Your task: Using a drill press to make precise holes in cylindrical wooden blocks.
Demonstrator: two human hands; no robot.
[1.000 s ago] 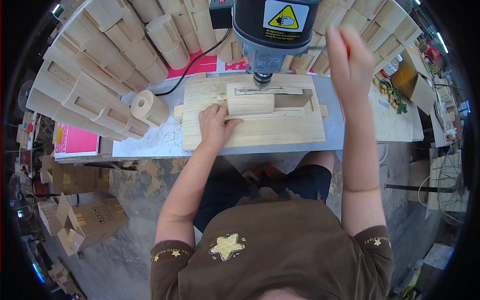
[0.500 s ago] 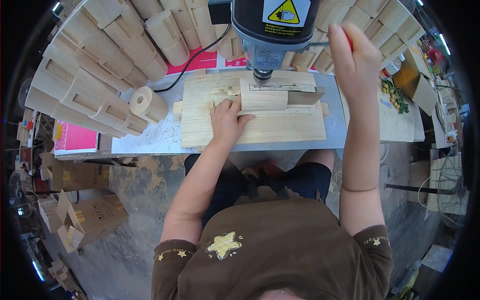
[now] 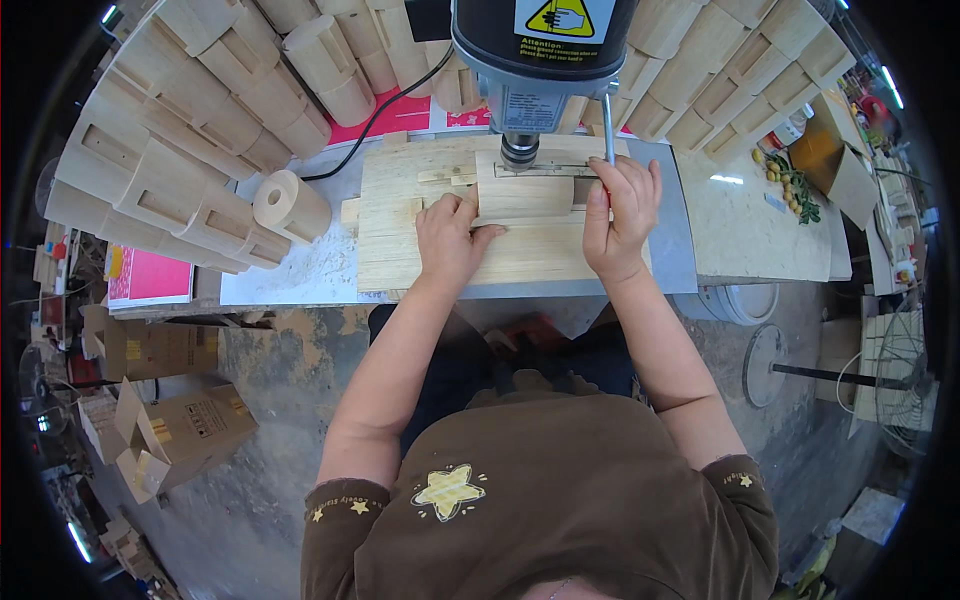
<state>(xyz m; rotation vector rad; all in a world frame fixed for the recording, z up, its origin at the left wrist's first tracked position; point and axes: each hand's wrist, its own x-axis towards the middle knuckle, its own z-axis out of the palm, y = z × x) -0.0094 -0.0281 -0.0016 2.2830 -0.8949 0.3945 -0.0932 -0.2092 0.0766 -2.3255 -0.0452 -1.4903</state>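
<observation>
Block seemingly mid-work under the drill, slotted pieces stacked beyond
Left hand half-open against its end, right hand curled round the lever

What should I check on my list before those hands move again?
1. Left hand touching the wooden block: ok, it is at the block's left end.
2. Right hand on the lever: ok, it is holding the lower end.
3. Drill over the block: ok, its round metal nose sits above the block's back part.
4. Black cord away from both hands: ok, it runs off to the left.
5. Drill tip touching wood: cannot tell, too small to see.
6. Drill spinning: cannot tell.
</observation>
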